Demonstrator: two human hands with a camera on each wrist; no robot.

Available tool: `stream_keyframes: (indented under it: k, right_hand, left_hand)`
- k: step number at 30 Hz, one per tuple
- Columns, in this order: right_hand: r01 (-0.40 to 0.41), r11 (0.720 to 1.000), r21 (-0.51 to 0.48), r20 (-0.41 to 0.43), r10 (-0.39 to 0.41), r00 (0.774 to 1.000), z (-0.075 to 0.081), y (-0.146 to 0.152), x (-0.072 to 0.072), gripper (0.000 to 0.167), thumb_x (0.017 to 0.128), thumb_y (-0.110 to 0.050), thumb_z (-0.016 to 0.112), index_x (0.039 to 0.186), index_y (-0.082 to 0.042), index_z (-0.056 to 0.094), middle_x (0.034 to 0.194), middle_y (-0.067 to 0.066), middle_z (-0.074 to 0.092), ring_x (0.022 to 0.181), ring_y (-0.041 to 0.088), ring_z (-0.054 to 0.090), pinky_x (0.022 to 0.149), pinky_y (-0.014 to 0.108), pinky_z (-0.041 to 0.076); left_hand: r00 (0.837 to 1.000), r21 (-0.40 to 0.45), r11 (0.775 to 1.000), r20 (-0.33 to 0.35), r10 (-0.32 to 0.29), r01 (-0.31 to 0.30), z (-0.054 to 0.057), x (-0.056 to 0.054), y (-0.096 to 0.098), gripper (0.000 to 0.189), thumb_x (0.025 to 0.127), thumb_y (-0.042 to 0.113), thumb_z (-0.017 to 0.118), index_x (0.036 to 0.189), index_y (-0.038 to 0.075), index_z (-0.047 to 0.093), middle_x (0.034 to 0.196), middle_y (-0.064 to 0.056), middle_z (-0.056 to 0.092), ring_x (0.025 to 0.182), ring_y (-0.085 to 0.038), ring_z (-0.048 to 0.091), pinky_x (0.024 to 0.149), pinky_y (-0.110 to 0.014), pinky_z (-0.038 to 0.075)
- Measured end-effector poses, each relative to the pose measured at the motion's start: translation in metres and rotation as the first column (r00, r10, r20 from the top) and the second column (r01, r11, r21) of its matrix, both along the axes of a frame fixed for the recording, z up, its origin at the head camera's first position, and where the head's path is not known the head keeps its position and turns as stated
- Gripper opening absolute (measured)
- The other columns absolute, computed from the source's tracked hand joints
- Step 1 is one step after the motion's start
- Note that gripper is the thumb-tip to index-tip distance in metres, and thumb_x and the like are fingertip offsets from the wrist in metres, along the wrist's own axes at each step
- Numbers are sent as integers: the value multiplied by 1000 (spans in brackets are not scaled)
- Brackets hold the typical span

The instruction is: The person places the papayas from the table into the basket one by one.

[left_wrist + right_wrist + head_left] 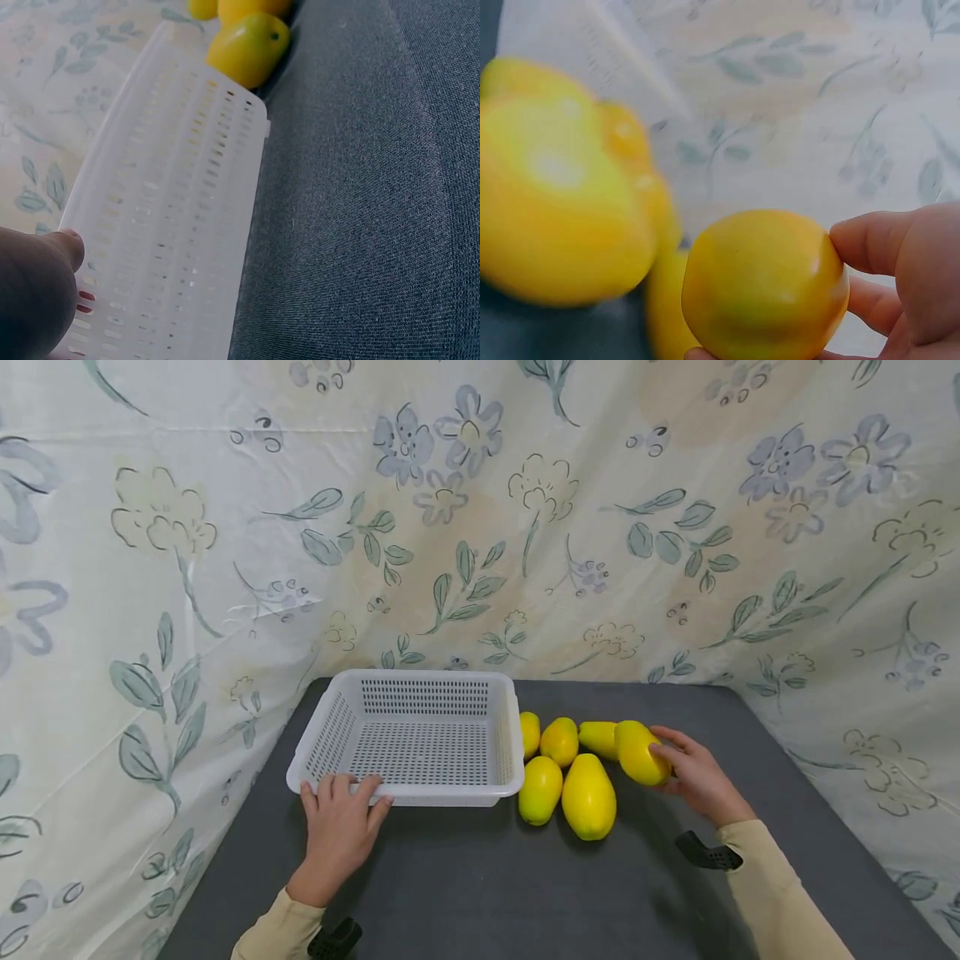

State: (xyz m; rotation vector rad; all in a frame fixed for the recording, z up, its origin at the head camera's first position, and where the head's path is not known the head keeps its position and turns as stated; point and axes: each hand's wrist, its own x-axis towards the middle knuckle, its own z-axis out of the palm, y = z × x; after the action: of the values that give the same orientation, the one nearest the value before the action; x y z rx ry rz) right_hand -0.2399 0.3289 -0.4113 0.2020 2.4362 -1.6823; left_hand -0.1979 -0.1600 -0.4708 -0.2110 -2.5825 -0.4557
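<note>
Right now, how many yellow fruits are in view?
6: the held fruit in the grip of the right hand; back-left fruit, back-middle fruit, back-right fruit, front-left fruit and front-right fruit on the table beside the basket. Others may be hidden.

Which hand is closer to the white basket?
Left. The left hand grips the near rim of the white basket. The right hand holds a yellow fruit off to the basket's right, with other fruits in between.

A draped nook (room type unclear): floral cloth [465,593] behind and beside a table [480,877].
</note>
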Motion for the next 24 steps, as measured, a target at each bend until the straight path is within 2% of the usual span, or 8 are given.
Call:
stream_keyframes:
  k: [6,13,15,18,24]
  right_hand:
    - [-25,999,-39,-60,22,998,37,-24,-18,67,110,-39,41,165,-13,13,167,27,16,141,43,37,100,48,55]
    - [-125,988,-87,-114,115,987,64,-71,-32,62,110,-32,43,164,-14,18,159,26,31,119,27,54,90,34,56]
    - [-153,984,-89,-118,142,983,68,-87,-37,61,110,-30,44,164,-14,21,157,26,36,115,24,57,90,35,57]
    - [-199,975,-100,-118,186,975,69,-113,-43,58,110,-27,44,162,-14,24,154,25,41,117,27,58,92,38,57]
    - [-271,958,-92,-97,262,960,60,-162,-45,54,108,-25,50,159,-16,34,153,22,46,123,35,58,96,48,57]
  left_hand:
    - [1000,-3,1000,-18,-1,1,-1,-1,-1,34,90,28,76,116,6,71,110,-27,56,113,-49,45,106,-79,15]
    - [1000,-10,1000,-14,-1,1,-1,-1,0,34,91,29,76,116,7,71,110,-27,56,113,-48,46,106,-79,16]
    - [1000,-10,1000,-13,0,0,-1,-1,0,34,91,29,76,116,7,71,110,-27,56,113,-48,46,106,-79,16]
    - [1000,-8,1000,-10,1,-1,-1,-1,0,34,91,29,75,116,7,71,110,-27,57,114,-48,46,106,-80,16]
    - [1000,-7,1000,-13,3,-3,0,0,0,34,91,29,76,116,7,71,111,-27,57,114,-48,46,106,-79,16]
